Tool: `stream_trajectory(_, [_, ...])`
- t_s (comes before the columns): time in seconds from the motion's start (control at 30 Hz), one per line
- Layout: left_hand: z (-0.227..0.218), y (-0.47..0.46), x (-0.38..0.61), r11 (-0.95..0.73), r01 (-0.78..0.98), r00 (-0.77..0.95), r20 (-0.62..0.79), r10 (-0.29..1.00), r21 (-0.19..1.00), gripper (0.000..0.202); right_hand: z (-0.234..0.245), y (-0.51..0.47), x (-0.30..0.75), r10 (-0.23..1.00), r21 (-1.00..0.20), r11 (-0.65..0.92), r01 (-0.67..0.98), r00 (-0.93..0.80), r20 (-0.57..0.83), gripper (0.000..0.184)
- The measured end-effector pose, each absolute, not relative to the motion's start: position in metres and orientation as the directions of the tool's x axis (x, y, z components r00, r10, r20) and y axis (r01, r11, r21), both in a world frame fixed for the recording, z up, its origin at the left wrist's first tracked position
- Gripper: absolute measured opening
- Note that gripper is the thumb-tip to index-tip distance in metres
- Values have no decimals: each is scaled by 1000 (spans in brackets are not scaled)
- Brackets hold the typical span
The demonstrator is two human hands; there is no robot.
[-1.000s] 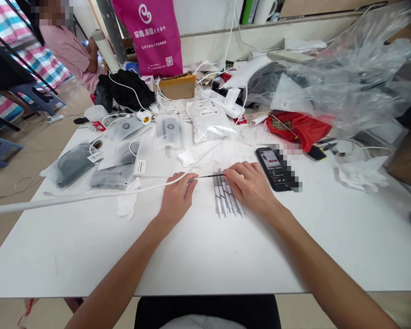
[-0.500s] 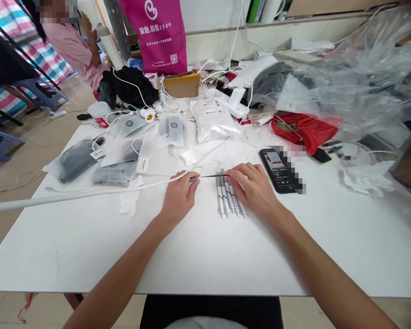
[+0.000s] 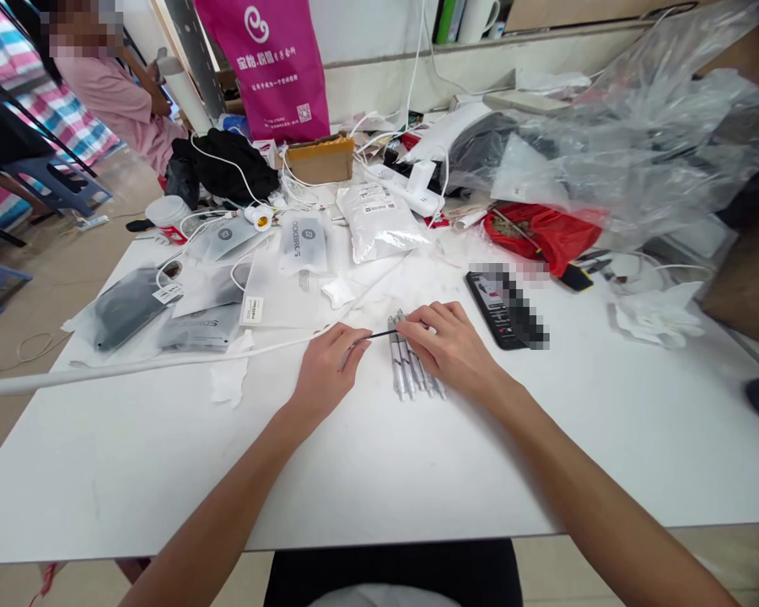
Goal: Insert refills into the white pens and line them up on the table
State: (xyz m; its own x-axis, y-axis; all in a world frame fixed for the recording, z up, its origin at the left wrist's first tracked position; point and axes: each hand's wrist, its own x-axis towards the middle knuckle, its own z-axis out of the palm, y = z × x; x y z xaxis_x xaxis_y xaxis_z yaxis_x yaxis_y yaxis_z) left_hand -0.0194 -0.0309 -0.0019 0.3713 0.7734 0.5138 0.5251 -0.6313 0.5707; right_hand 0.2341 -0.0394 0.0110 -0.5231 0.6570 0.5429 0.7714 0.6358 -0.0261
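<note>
A thin black pen refill (image 3: 383, 334) stretches level between my two hands, just above the white table (image 3: 354, 480). My left hand (image 3: 325, 367) pinches its left end between thumb and fingers; whether a pen part is also tucked in those fingers is hidden. My right hand (image 3: 449, 347) closes on the other end with its fingertips. Beneath and beside the right fingers, several grey-and-white pens (image 3: 407, 371) lie side by side, their upper ends partly covered by that hand. To the right of it rests a black phone (image 3: 494, 314) with its screen lit.
A white cable (image 3: 183, 361) runs in from the left to my left hand. Plastic-bagged pouches (image 3: 130, 308), a white parcel (image 3: 379, 223), a cardboard box (image 3: 320, 162), a red bag (image 3: 553, 236) and clear plastic sheeting (image 3: 626, 143) crowd the back. Another person (image 3: 110, 101) is at far left.
The grey piece and white ring at my left fingertips no longer show; the black refill now reaches those fingers. The view has shifted slightly, while both hands stay close together over the pens.
</note>
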Motion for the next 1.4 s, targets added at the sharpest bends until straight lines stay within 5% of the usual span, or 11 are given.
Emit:
stream_trajectory(0.43, [-3,-36,-15,-689,526,439,535,722,498,19,7,-49,219,654,-69,682,728,-566,502,29])
stream_trajectory(0.9, [2,-28,-21,-640,514,341,548,763,571,16,16,-39,233,653,-113,640,760,-461,600,10])
stream_trajectory(1.2, [-1,-32,-19,-708,501,414,580,701,498,13,11,-45,220,607,-58,703,709,-556,567,9])
stream_trajectory(1.4, [-6,-34,-19,-744,471,460,588,666,474,21,8,-48,215,607,-124,729,673,-552,571,19])
